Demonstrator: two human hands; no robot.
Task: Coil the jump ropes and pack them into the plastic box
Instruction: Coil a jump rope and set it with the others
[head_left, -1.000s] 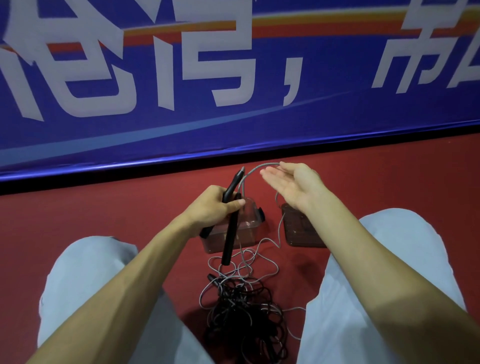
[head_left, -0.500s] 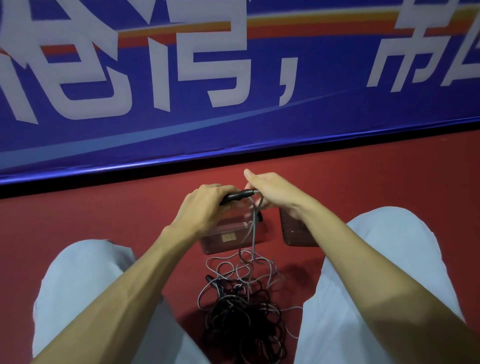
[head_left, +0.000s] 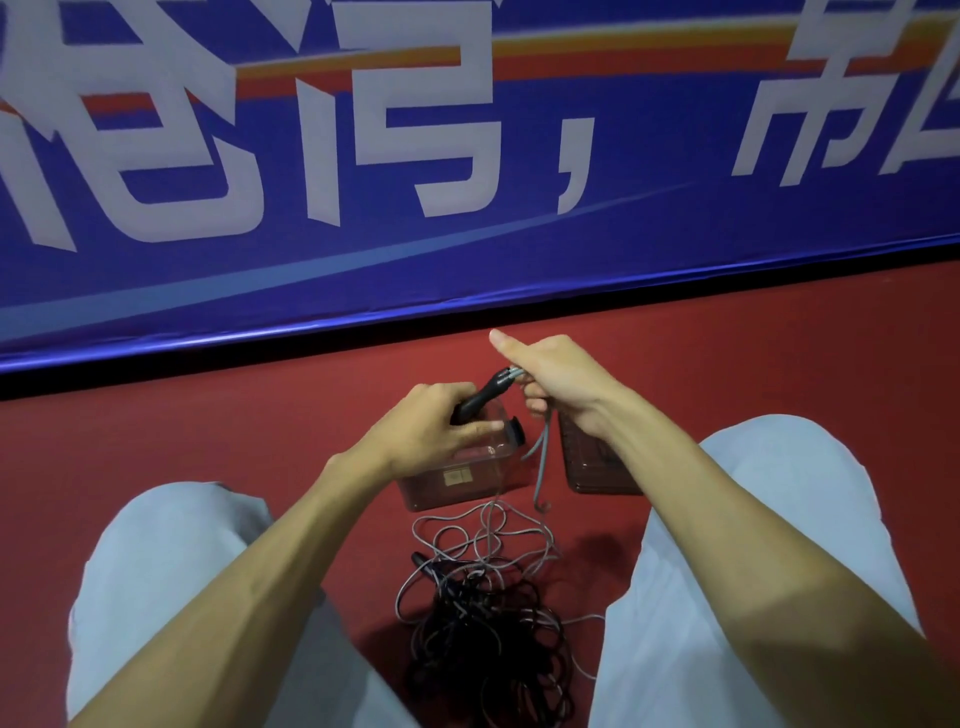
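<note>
1. Head view: the left hand (head_left: 431, 421) grips the black handle (head_left: 480, 397), whose tip points to 2 o'clock.
2. The right hand (head_left: 556, 379), fingers curled (one digit sticks out), holds the grey rope (head_left: 542, 457) at that tip.
3. The plastic box (head_left: 452, 483) sits under the left hand, with the tangled ropes (head_left: 483, 623) at its 6 o'clock.

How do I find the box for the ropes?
Look below the blue banner at the red floor. The box sits under the left hand, just past the rope pile. It is clear and deep; the lid beside it lies flat.
</note>
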